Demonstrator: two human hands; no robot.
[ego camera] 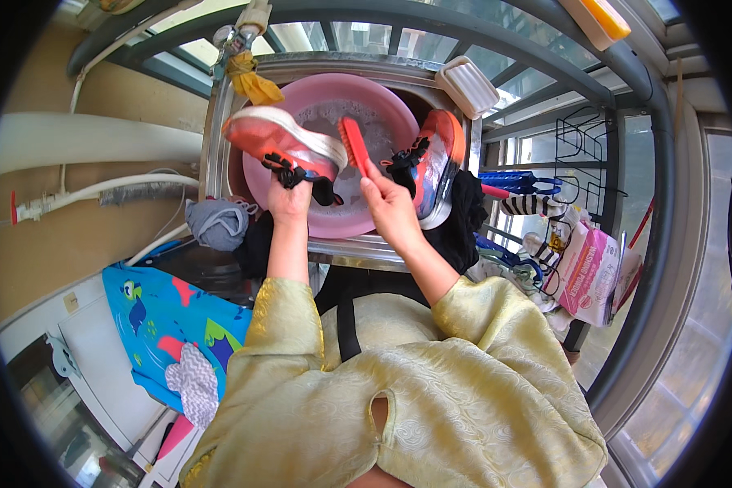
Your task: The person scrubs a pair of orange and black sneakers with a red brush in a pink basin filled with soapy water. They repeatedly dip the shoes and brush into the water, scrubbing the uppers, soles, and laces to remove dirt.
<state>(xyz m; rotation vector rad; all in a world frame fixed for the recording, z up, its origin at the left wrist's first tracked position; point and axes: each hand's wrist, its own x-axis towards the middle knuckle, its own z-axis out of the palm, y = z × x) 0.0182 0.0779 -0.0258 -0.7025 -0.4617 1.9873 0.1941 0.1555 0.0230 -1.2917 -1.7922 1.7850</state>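
My left hand [290, 198] holds a red sneaker [268, 137] with a white sole and black laces, tilted over the left side of a pink plastic basin [323, 229]. Part of the hand is hidden by the shoe. Close to the sole's heel, my right hand [390, 204] grips a red scrubbing brush [355, 145], its bristles facing the shoe. Foamy water [375, 125] lies in the basin, which sits in a metal sink. A second red sneaker [438, 168] with a dark and white sole rests at the basin's right rim.
A faucet [239, 39] with a yellow cloth [253, 82] stands at the sink's back left. A white soap dish [467, 86] occupies the back right corner. Grey cloth [217, 223] lies left, black cloth [463, 222] right. A pink washing powder bag [587, 273] is farther right.
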